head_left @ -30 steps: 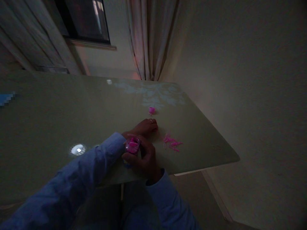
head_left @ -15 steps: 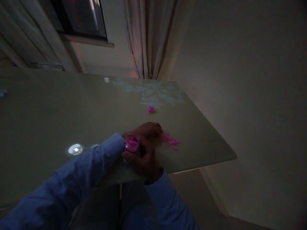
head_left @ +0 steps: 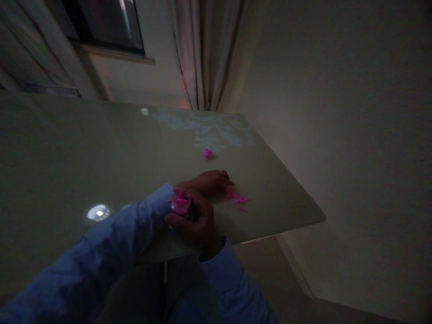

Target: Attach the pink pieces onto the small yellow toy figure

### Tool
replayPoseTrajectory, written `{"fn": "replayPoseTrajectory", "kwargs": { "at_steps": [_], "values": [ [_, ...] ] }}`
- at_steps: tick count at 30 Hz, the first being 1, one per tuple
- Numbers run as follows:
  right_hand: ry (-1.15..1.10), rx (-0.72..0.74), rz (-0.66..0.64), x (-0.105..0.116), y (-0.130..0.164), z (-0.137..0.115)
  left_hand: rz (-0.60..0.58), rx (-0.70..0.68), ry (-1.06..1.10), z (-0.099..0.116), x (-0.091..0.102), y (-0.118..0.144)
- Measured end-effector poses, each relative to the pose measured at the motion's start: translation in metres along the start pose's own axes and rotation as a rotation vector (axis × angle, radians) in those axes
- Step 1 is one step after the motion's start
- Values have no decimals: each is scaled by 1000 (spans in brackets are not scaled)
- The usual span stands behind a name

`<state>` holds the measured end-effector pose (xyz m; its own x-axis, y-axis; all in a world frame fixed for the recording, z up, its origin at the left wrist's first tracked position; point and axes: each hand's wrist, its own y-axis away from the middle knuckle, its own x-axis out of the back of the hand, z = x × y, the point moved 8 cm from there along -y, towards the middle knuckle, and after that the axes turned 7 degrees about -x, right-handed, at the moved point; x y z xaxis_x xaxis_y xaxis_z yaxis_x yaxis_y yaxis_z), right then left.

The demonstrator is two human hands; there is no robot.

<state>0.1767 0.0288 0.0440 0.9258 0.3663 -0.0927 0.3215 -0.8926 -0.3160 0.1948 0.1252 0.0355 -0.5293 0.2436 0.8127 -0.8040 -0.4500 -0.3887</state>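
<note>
My right hand (head_left: 199, 222) is wrapped around a small clear jar (head_left: 181, 204), which stands close to my left forearm. Pink pieces show inside its open mouth. Crossing in front of it, my left hand (head_left: 211, 182), with a ring on one finger, reaches to the right. Its bent fingertips are at the edge of a loose pile of small pink pieces (head_left: 239, 200) on the table. The fingers look drawn together, but darkness hides what is between them. Farther back lies a small pink object (head_left: 207, 153), perhaps a lid.
The glossy table (head_left: 276, 180) has its right corner near a plain wall (head_left: 354, 135). Some small yellowish pieces (head_left: 297, 204) lie by that corner. Lamp light reflects on the surface at left. Curtains (head_left: 202, 54) and a window (head_left: 104, 22) are behind.
My left hand has shifted slightly right, and its fingers have moved over the pink pile's edge. My right hand still holds the jar. The whole view has shifted a little.
</note>
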Motion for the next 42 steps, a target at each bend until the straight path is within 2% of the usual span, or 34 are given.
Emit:
{"fn": "replayPoseTrajectory", "kwargs": {
  "at_steps": [9,15,19,24,34,39,42],
  "values": [
    [21,-21,18,0,1,0,-94,-20,6,-5,-10,-5],
    [3,-4,40,0,2,-2,-89,38,-7,-11,-15,-6],
    [8,23,37,-1,1,-4,-100,87,-124,-13,-16,-5],
    [3,48,57,-1,-1,-7,-165,61,-282,-6,-17,-10],
    [19,61,102,3,-1,-4,-39,217,-123,-17,-9,-7],
    [42,38,105,4,-1,-1,-30,217,-130,-21,-7,-6],
    [45,12,109,5,-1,0,-65,163,-243,-17,-6,-7]
  ]
}}
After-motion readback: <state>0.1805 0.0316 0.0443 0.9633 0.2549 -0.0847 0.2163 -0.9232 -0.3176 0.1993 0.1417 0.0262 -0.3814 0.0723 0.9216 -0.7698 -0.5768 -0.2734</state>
